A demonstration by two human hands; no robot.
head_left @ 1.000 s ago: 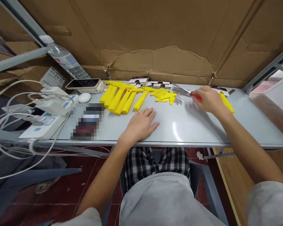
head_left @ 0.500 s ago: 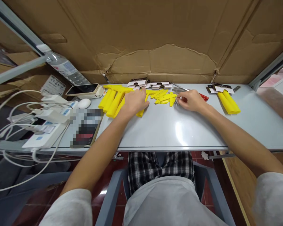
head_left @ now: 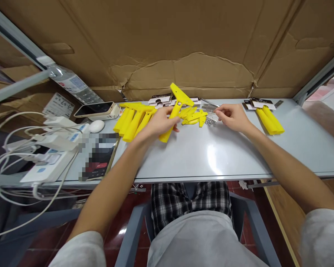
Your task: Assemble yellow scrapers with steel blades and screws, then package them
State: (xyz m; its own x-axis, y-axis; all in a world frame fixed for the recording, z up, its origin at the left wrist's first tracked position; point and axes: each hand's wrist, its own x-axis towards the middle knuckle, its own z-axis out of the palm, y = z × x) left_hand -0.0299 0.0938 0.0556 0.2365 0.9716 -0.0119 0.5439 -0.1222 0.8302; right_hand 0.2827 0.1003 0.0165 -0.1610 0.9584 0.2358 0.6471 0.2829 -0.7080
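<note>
My left hand (head_left: 163, 121) is wrapped round the grip of a yellow T-shaped scraper handle (head_left: 180, 95), its wide head raised and tilted. My right hand (head_left: 231, 115) has thumb and forefinger pinched together above a small pile of metal screws (head_left: 210, 122); whatever lies between the fingertips is too small to make out. Between my hands lies a heap of flat yellow plates (head_left: 194, 117). Flat metal blades (head_left: 209, 106) lie behind the screws. More yellow scraper handles (head_left: 131, 124) lie side by side left of my left hand.
Two finished-looking yellow handles (head_left: 269, 120) with cards lie at the right. Printed cards (head_left: 159, 99) stand against the cardboard wall (head_left: 189, 70). At the left are a phone (head_left: 94, 110), a white mouse (head_left: 97, 126), a cabled power strip (head_left: 48, 163) and a plastic bottle (head_left: 72, 82).
My left hand has lifted a yellow scraper handle up from the others. My right hand has drawn back slightly to the right from the screws, fingers still pinched.
</note>
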